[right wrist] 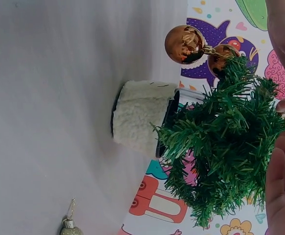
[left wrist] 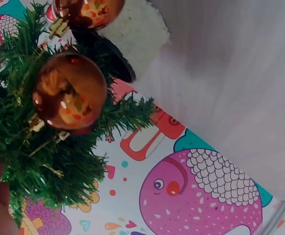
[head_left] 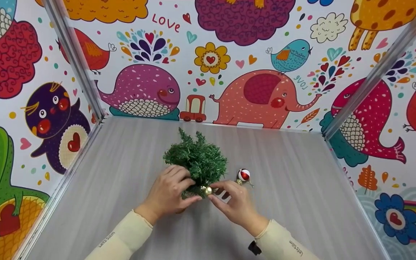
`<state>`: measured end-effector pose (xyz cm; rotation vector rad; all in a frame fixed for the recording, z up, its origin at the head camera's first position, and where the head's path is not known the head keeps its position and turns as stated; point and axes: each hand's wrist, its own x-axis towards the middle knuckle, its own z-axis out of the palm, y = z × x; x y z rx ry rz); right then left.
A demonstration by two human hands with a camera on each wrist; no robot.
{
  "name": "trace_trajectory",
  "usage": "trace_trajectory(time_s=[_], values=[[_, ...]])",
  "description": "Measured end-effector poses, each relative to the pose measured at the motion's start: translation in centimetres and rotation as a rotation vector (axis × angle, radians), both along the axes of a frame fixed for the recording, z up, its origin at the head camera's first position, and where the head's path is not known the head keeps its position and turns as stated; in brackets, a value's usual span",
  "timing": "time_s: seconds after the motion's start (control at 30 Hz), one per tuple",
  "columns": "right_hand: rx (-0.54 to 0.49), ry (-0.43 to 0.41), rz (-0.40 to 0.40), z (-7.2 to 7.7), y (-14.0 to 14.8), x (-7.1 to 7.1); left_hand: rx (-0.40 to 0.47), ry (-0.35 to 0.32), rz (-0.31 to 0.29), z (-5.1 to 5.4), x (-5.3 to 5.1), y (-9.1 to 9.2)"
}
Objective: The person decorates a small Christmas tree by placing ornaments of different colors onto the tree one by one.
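Note:
A small green artificial tree [head_left: 199, 157] stands on the table; its white fuzzy pot [right wrist: 142, 112] shows in the right wrist view. My right hand [head_left: 238, 204] pinches a gold ball [head_left: 208, 190] between thumb and fingertips at the tree's near side. My left hand [head_left: 170, 189] is at the tree's left front, its fingers curled at the branches beside the ball; whether they grip a branch is hidden. Two shiny copper balls hang on the tree, one [left wrist: 70, 91] in front of the branches and another [left wrist: 91, 12] near the pot in the left wrist view.
Right of the tree on the table [head_left: 284, 216] lies a red and white ball [head_left: 243, 175] with a small gold ornament against it. A glittery ornament [right wrist: 71, 229] shows low in the right wrist view. Printed panels [head_left: 139, 86] with metal edge strips enclose the table's back and sides.

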<state>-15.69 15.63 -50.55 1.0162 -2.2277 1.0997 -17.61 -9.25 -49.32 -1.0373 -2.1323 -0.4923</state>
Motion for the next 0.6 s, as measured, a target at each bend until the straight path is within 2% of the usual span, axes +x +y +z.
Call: trace_trajectory(time_s=[0.13,0.33,0.6], values=[[-0.038,-0.024,0.027,0.05,-0.1,-0.04,0.004,0.015,-0.001,-0.16,0.0,0.41],[-0.055,-0.008,0.042,0.0,-0.27,-0.04,0.04,0.036,-0.009,-0.29,0.12,0.9],[-0.058,-0.04,0.029,-0.33,-0.14,0.01,0.064,0.039,0.003,-0.27,0.29,0.79]])
